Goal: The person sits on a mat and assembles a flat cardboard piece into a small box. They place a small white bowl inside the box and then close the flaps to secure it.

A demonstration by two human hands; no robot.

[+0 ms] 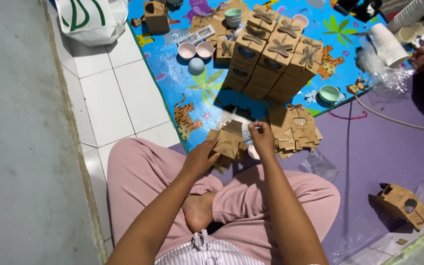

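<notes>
The cardboard box [227, 145], a brown die-cut piece only partly folded, sits in the air just above the person's crossed legs, at the near edge of the purple mat [379, 157]; it looks light and thin, stiff along its panels but ready to bend at the creases, and I judge it would crush or tear if squeezed hard, so the flat panels and folded edges are the best places to take hold; the left hand [199, 158] is closed around the box's left side, fingers wrapped under and thumb on top, clamped on it; the right hand [262, 139] rests against the box's right side with its fingers pinched together at the top, seemingly on a small flap or tab, though what lies between the fingertips is too small to tell; just beyond the right hand lies a loose heap of flat box blanks [294, 130], touching the mat; farther off, on the bright play mat [192, 83], stands a stack of finished boxes [271, 56] with bow-shaped closures, and near it a few small bowls [196, 50]; another person's hand [420, 56] shows at the far right beside stacked paper cups [387, 44].
</notes>
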